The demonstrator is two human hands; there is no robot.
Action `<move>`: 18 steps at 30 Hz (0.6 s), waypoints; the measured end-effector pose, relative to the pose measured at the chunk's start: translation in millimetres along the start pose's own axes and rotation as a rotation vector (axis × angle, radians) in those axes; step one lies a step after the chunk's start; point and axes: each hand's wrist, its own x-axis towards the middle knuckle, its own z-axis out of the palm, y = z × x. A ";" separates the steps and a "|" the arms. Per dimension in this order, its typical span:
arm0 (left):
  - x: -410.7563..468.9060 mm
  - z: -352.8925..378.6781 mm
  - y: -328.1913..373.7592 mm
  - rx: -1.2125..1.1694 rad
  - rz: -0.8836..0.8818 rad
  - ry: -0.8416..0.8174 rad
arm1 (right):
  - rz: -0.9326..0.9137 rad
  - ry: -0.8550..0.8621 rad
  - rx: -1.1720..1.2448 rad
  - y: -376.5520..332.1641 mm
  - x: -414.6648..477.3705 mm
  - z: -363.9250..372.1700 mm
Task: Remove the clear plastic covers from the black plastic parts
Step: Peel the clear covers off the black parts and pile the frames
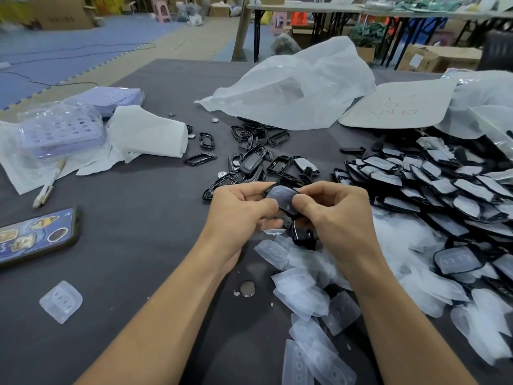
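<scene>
Head view. The black plastic part [287, 210] is held above the bench [138, 218], between the two hands and level with both. Its clear cover [281, 198] faces up toward the camera. The long axis of the part runs roughly left to right, from one hand to the other.

The left hand [244, 209] has its fingers curled around the left end, with the thumb pressed on the lower left edge of the cover. The right hand [333, 209] pinches the right end in the same way, thumb on the lower right edge. Neither hand is nearer, as both are already in contact.

The cover appears still seated on the part (whether an edge has lifted cannot be determined). The peel is therefore judged to start at a thumb edge.

Loose covers [305, 295] lie directly below the hands. Covered parts [433, 190] are stacked to the right, and bare frames [258, 159] lie just beyond the hands.
</scene>
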 end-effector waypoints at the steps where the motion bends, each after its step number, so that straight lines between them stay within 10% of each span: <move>1: -0.3 0.0 0.0 0.007 0.007 -0.019 | 0.003 0.004 0.014 0.2 0.1 -0.1; 18: 2.5 2.6 -4.3 0.069 0.091 0.092 | 0.123 -0.009 0.202 -0.9 2.2 6.3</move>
